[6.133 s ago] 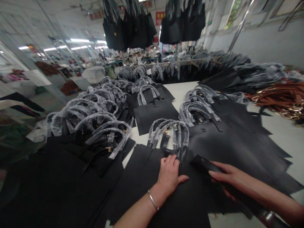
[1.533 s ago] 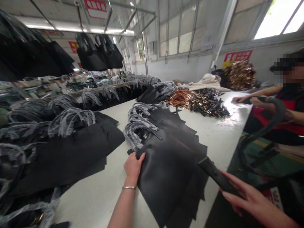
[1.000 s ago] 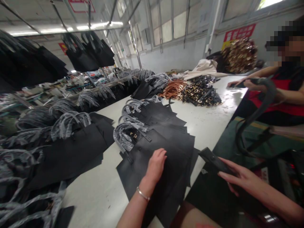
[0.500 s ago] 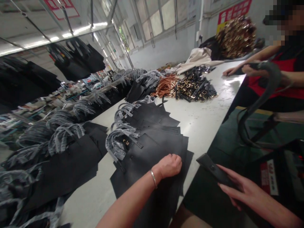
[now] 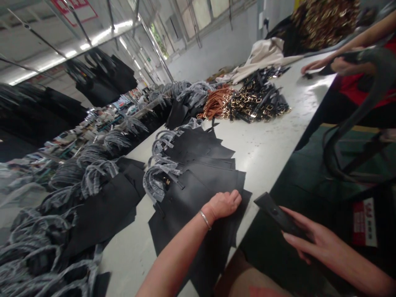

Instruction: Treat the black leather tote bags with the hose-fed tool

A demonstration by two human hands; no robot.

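Observation:
My left hand (image 5: 225,204), with a silver bangle at the wrist, lies on a fanned stack of black bag panels (image 5: 198,185). Its fingers are curled closed near the right edge of the upper panels; the fingertips are hidden. Plastic-wrapped handles (image 5: 154,181) loop from the left side of the stack. Off the table's right edge, my right hand (image 5: 309,235) is closed around a black flat-mouthed nozzle (image 5: 275,212). The nozzle's wide end points up and left toward the panels, apart from them.
More black panels with wrapped handles (image 5: 105,210) lie along the left. Brown straps (image 5: 216,103) and black straps with gold buckles (image 5: 261,101) are heaped farther back on the white table (image 5: 262,144). A co-worker's hands (image 5: 337,66) hold a thick black hose (image 5: 343,136) at right.
The view has shifted slightly, bringing the co-worker nearer the right edge. My left hand stays at the panels' right edge, and my right hand keeps the nozzle in nearly the same pose.

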